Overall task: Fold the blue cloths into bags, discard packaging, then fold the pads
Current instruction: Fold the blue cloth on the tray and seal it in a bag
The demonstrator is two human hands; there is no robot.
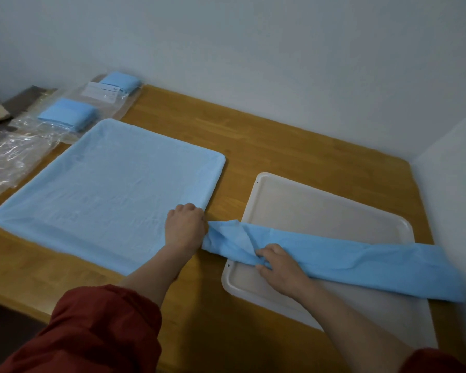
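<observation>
Blue cloth (361, 265), folded to a long strip, lies across white tray (320, 205) at 4 o'clock. L hand (184, 227) at ctr, fingers curled on strip's left end. R hand (277, 267) pinches it just beside. Big blue square (105, 189) at 9, bagged folded cloths (67, 113) at 10, all on wood surface (280, 141).

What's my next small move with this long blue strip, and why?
Probably slide the right hand rightward along the blue strip to flatten it: it lies long and rumpled across the white tray, pinched near its left end, which the left hand seems to grip.
</observation>
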